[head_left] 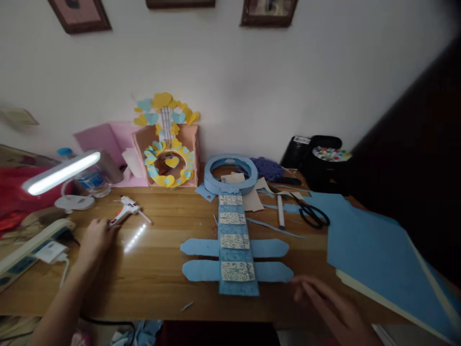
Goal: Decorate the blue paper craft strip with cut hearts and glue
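Observation:
My left hand (pixel 96 241) rests at the table's left side, its fingers closed around the handle end of a white glue gun (pixel 128 207) that lies on the wood. My right hand (pixel 329 305) is low on the right, slightly blurred, with its fingers loosely apart. Its fingertips are at the pointed end of a blue paper strip (pixel 273 272); whether they touch is unclear. Two such strips cross under a long blue paper band (pixel 237 288) bearing several cream, swirl-patterned panels (pixel 236 241). A blue paper-covered ring (pixel 212 182) joins the band's far end.
Black scissors (pixel 314 216), a white stick-shaped item (pixel 280 211), purple yarn (pixel 267 169) and paper scraps lie behind. Blue sheets (pixel 378 245) cover the right side. A heart-decorated paper piece (pixel 167 180) stands at the wall. A lit lamp (pixel 65 173) and power strip (pixel 27 252) are left.

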The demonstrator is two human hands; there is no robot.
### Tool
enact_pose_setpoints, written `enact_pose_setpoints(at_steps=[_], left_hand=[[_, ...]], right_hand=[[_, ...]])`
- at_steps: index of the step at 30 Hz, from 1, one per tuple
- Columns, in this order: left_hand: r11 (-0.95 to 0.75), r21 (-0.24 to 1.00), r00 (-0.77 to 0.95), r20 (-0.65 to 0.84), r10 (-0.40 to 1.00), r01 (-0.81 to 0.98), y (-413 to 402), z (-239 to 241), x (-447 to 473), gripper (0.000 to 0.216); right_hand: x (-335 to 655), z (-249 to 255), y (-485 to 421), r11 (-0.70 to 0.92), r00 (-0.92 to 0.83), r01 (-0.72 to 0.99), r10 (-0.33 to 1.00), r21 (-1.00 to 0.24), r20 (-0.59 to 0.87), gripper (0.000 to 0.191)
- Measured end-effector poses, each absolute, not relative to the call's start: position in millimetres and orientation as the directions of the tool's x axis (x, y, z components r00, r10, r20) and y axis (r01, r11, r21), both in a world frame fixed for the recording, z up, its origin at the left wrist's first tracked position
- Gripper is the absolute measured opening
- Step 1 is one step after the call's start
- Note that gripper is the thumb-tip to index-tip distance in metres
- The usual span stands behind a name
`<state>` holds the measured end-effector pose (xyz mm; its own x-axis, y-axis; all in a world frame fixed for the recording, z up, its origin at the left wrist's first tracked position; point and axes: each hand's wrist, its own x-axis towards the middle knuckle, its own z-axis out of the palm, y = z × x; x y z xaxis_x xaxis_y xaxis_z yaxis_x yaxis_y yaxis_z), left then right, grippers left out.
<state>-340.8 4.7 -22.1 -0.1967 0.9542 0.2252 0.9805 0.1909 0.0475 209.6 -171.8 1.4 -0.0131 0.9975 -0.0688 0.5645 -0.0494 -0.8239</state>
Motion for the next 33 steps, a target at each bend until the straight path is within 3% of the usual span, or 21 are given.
enact_pose_setpoints(at_steps=[2, 5, 6, 7, 9, 12, 17, 23, 28, 33], left_hand=[[0.144, 0.148, -0.186, 0.328, 0.926, 0.978, -0.5, -24.4, -320.2, 0.045], [-0.113, 0.353, -0.021, 0.355, 0.935, 0.929, -13.2, -28.7, -268.4, 0.045], [-0.183, 0.410, 0.063, 0.290, 0.955, 0.894, -18.0, -29.5, -248.6, 0.044], [-0.204, 0.546, 0.138, 0.159, 0.978, 0.813, -22.6, -29.6, -229.3, 0.045], [-0.112, 0.739, 0.220, -0.051, 0.974, 0.664, -30.4, -27.9, -196.1, 0.047], [0.016, 0.866, 0.270, -0.173, 0.947, 0.500, -37.3, -23.9, -167.4, 0.046], [0.088, 0.937, 0.241, -0.177, 0.954, 0.339, -50.0, -25.4, -160.1, 0.043], [0.114, 0.948, 0.247, -0.191, 0.950, 0.297, -82.0, -28.1, -147.6, 0.043], [0.153, 0.970, 0.202, -0.190, 0.961, 0.188, -102.0, -30.4, -119.7, 0.050], [0.113, 0.982, 0.205, -0.143, 0.968, 0.152, -107.7, -31.1, -92.8, 0.049]], right_hand=[[223.9, -12.3, -164.2, -0.210, 0.239, 0.531, 0.967, -0.821, -0.092, 0.040], [230.2, -27.9, -147.5, -0.286, 0.389, 0.376, 0.912, -0.881, -0.130, 0.052], [229.7, -30.9, -141.7, -0.299, 0.385, 0.309, 0.907, -0.903, -0.169, 0.056], [228.5, -33.3, -136.0, -0.313, 0.358, 0.244, 0.909, -0.918, -0.214, 0.057], [225.6, -36.9, -125.8, -0.336, 0.275, 0.163, 0.918, -0.928, -0.284, 0.054], [223.1, -42.3, -114.1, -0.334, 0.262, 0.127, 0.919, -0.934, -0.293, 0.046], [224.4, -43.0, -110.7, -0.309, 0.301, 0.063, 0.913, -0.949, -0.277, 0.042], [235.2, -32.3, -123.5, -0.300, 0.297, -0.058, 0.905, -0.952, -0.303, 0.042], [261.7, -26.9, -128.4, -0.304, 0.281, -0.066, 0.908, -0.950, -0.311, 0.038], [285.7, -9.4, -125.3, -0.435, 0.359, 0.010, 0.842, -0.900, -0.403, 0.048]])
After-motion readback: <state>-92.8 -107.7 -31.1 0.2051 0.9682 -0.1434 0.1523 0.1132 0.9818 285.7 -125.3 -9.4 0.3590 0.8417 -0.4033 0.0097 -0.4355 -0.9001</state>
